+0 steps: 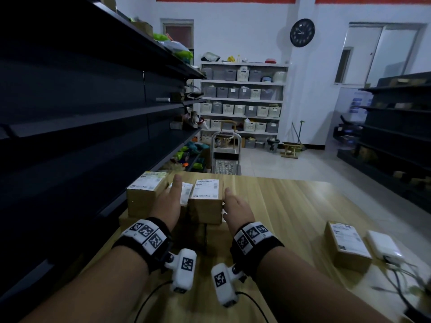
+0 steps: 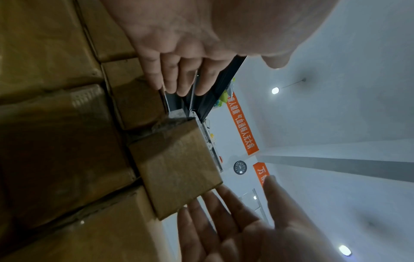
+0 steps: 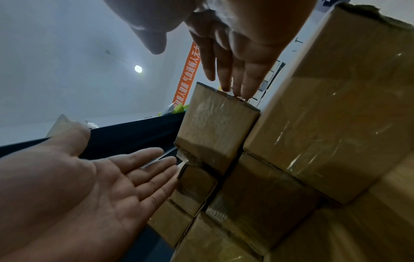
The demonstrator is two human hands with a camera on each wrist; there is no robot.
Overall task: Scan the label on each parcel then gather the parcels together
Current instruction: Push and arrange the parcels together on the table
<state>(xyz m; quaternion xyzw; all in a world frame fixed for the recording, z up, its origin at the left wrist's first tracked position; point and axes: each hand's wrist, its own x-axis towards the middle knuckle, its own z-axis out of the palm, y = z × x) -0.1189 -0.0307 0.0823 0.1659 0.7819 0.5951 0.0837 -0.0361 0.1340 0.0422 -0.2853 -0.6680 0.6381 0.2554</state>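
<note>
Several brown cardboard parcels with white labels are stacked at the table's back left. The top right parcel (image 1: 205, 201) (image 2: 177, 168) (image 3: 215, 127) sits between my hands. My left hand (image 1: 171, 194) (image 2: 179, 74) (image 3: 134, 170) reaches with straight fingers into the gap between it and the taller left parcel (image 1: 145, 194). My right hand (image 1: 233, 203) (image 3: 230, 70) (image 2: 224, 218) lies flat against this parcel's right side, fingertips at its far edge. Neither hand grips anything. One more labelled parcel (image 1: 347, 243) lies apart at the right.
The wooden table (image 1: 291, 206) is bare between the stack and the lone parcel. A white device (image 1: 382, 247) with cables lies at the table's right edge. Dark shelving (image 1: 81, 113) runs close along the left. A hand trolley (image 1: 225, 155) stands beyond the table.
</note>
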